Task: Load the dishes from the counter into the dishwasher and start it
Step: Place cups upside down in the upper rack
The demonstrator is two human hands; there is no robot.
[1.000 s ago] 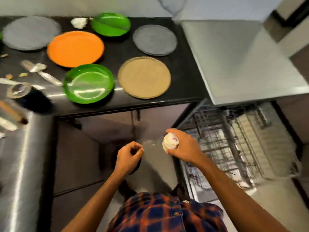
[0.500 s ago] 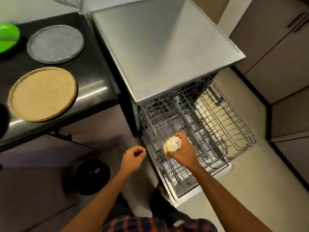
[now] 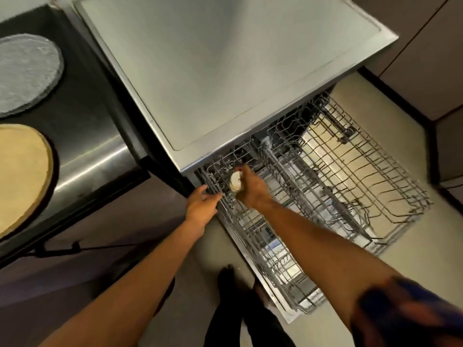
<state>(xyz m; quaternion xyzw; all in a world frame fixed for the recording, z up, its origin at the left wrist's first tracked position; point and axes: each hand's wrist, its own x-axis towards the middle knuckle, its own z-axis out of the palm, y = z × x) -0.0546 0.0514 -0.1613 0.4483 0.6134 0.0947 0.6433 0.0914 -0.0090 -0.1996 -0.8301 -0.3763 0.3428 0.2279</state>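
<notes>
Just above the back left corner of the dishwasher's (image 3: 225, 71) pulled-out rack (image 3: 375, 176), the right hand (image 3: 251, 190) curls round a small white item (image 3: 235, 182), perhaps a cup, which pokes out on the hand's left. Beside it the left hand (image 3: 201, 206), fingers stretched out and holding nothing, touches the rack's left rail. A grey plate (image 3: 25, 73) and a tan plate (image 3: 20, 176) lie on the tabletop (image 3: 87, 121).

The dishwasher's (image 3: 225, 71) top is smooth brushed metal, its rack (image 3: 350, 176) wire, the counter (image 3: 95, 136) dark and glossy.
</notes>
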